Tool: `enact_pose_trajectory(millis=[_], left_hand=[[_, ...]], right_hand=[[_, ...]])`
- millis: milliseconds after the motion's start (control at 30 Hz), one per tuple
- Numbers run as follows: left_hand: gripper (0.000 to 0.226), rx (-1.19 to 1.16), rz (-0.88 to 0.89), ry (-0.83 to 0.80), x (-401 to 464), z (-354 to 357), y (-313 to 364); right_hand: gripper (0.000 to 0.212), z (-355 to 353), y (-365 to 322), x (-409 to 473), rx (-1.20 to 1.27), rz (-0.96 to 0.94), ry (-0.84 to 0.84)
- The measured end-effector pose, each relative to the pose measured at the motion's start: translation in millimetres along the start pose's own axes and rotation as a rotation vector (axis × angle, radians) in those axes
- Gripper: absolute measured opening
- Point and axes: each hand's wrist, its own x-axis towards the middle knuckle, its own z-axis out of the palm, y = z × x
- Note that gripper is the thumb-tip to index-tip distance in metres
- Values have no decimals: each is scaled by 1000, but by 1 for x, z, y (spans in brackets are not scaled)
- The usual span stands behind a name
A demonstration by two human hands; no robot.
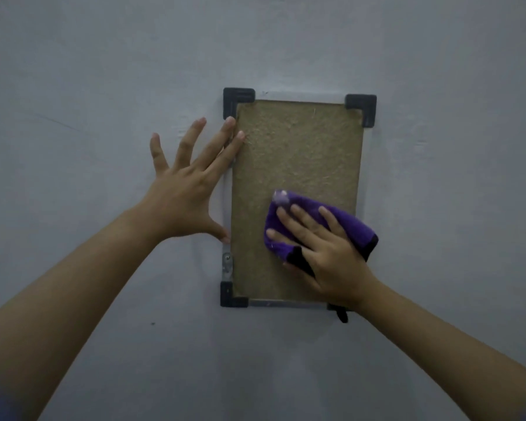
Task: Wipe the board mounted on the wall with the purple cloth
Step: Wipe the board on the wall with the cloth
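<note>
Both bare forearms (73,299) come in from the bottom corners. Right hand (325,247) is flat, fingers straight, pressing the folded purple cloth with black trim (345,221) onto the lower right of the brown fibre board with black corner caps (298,147). Left hand (192,183) is splayed wide and holds nothing, fingertips on the board's left edge, palm on the grey wall (104,71).

Looks like a plain indoor room, seen close against a flat pale grey painted wall (104,71) filling the whole view. Bears, a little toward 3 o'clock from the centre, a small rectangular brown fibre board in a thin metal frame (298,153), with black plastic corner caps (237,98) at 11, 1 and 7 o'clock and a small screwed metal bracket (227,264) near 7 o'clock. Cannot tell home, office or workshop.
</note>
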Motion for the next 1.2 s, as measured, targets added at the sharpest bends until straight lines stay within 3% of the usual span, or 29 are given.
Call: enact_pose_trajectory(millis=[333, 500, 567, 700, 733, 800, 900, 1033, 1100, 1200], left_hand=[[150, -31, -14, -16, -2, -2, 4], [150, -36, -17, -32, -2, -5, 5], [149, -37, -20, -35, -3, -7, 6], [149, -29, -28, -37, -4, -7, 7], [149, -28, -30, -37, -4, -7, 7], [150, -32, -37, -37, -5, -7, 8], [151, -18, -40, -43, -6, -6, 8], [150, -17, -31, -37, -6, -5, 7], [150, -44, -31, -35, -6, -5, 6], [150, -66, -31, -41, -5, -5, 3]], right_hand=[[45, 23, -52, -62, 140, 56, -126], [49, 18, -87, -67, 286, 261, -138], [54, 5, -111, -62, 502, 541, -41], [51, -30, -129, -45, 1182, 1548, 330], [53, -33, -124, -45, 1328, 1683, 390], [69, -44, -108, -39, 1666, 1772, 530], [65, -69, -74, -13, 1757, 1639, 838], [52, -99, -33, 48, 1170, 1191, 936], [40, -99, -16, 77, 797, 897, 863], [47, -64, 15, 104, 183, 495, 435]])
